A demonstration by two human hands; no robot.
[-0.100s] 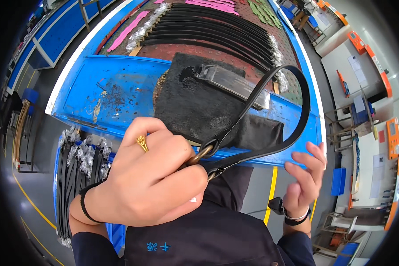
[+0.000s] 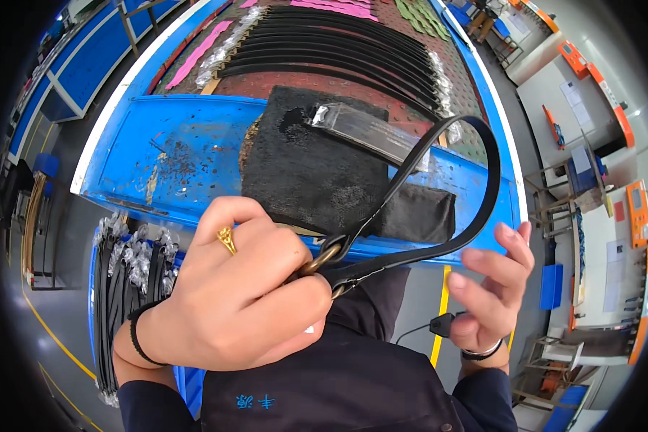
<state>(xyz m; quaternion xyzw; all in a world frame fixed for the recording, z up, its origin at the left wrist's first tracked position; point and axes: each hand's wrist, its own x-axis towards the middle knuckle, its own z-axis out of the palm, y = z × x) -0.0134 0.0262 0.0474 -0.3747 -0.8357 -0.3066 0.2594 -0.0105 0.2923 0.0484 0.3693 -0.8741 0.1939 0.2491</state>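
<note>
My left hand (image 2: 230,288), with a gold ring and a black wrist band, is closed in a fist around the ends of a black leather strap (image 2: 492,173). Brass-coloured rings (image 2: 321,259) show beside its fingers, at the stitched strap ends; the gripped part is hidden. From there the strap bends away to the right in a large upright loop. My right hand (image 2: 493,288) stands just outside that loop on the right, fingers apart and curled a little, with nothing in it. A small black block with a thin cable (image 2: 441,325) shows beside its wrist.
Ahead is a blue workbench (image 2: 194,119) with a dark cloth pad (image 2: 317,165) and a clear flat block (image 2: 371,137). Several black straps (image 2: 324,54) lie in a row farther back, near pink strips (image 2: 198,54). Wrapped straps (image 2: 126,288) hang at lower left.
The view has shifted slightly. My right hand's fingers have spread a little and moved slightly outward. My left hand keeps its grip on the strap.
</note>
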